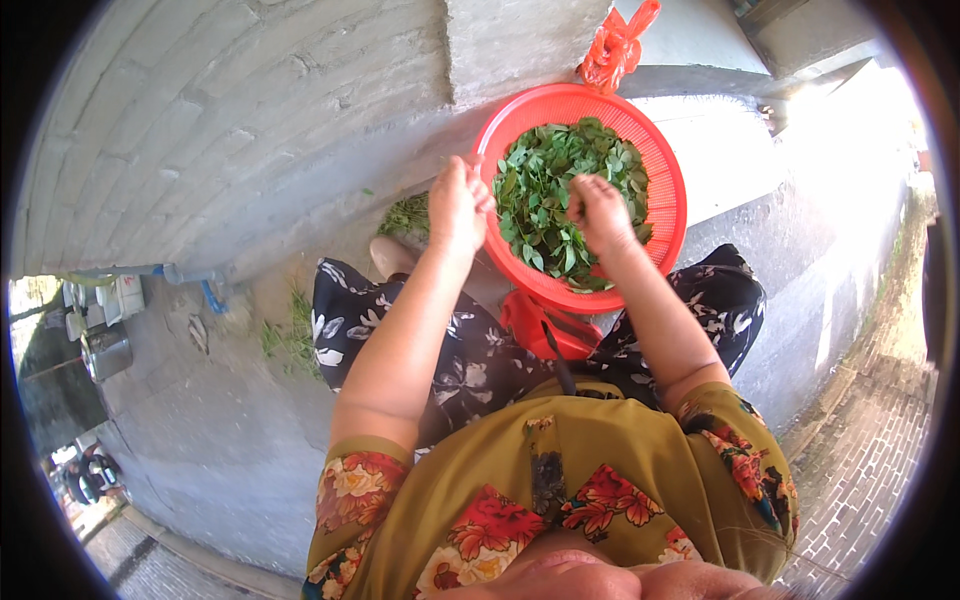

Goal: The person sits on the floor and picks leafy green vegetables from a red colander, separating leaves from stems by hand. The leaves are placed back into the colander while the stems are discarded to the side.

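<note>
A large round red plastic basket (673, 217) with slotted sides stands before me, holding a heap of green leaves (540, 169) on thin stems. My left hand (461, 202) is at the basket's left rim, its fingers curled; whether a stem is between them is too small to tell. Over the right part of the leaves is my right hand (598, 210), with the fingers bent and the fingertips close together. Whether it grips a leaf or stem cannot be made out. Part of the heap is hidden under this hand.
A knotted red plastic bag (611, 52) is beyond the basket's far rim. Below the near rim is a red plastic object (536, 326). Green stems (407, 214) lie on the concrete floor left of the basket, with more cut greens (296, 337) farther left. A grey block wall (300, 97) rises behind.
</note>
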Tool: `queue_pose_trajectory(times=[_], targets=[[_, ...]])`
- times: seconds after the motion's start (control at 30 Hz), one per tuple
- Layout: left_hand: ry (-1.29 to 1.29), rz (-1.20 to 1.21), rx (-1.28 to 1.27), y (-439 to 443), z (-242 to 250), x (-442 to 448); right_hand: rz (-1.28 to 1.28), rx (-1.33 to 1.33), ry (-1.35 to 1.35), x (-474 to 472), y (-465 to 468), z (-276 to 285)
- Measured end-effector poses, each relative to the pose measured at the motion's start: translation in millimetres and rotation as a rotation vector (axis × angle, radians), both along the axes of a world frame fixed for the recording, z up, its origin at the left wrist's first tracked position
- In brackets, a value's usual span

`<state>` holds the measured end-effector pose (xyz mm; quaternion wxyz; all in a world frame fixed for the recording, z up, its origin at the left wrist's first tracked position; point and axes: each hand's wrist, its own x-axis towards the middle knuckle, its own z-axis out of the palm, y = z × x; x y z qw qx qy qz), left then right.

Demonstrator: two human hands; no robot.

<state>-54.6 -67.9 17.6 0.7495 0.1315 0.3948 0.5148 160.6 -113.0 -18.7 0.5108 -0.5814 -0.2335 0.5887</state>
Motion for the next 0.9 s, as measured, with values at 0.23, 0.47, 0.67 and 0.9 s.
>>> queue_pose_trajectory(times=[0.23, 0.47, 0.67, 0.9], targets=[[0.250, -0.082, 0.090, 1, 0, -9, 0.642, -0.011, -1.744, 78, 6, -33], [0.354, -0.204, 0.051, 0, 6, 1, 0.788, -0.051, -1.596, -3, 16, -98], [0.403, -0.238, 0.105, 1, -14, -6, 0.808, -0.087, -1.264, 16, 20, -88], [0.654, -0.376, 0.157, -3, -3, 7, 0.108, -0.184, 0.466, 22, 1, -43]])
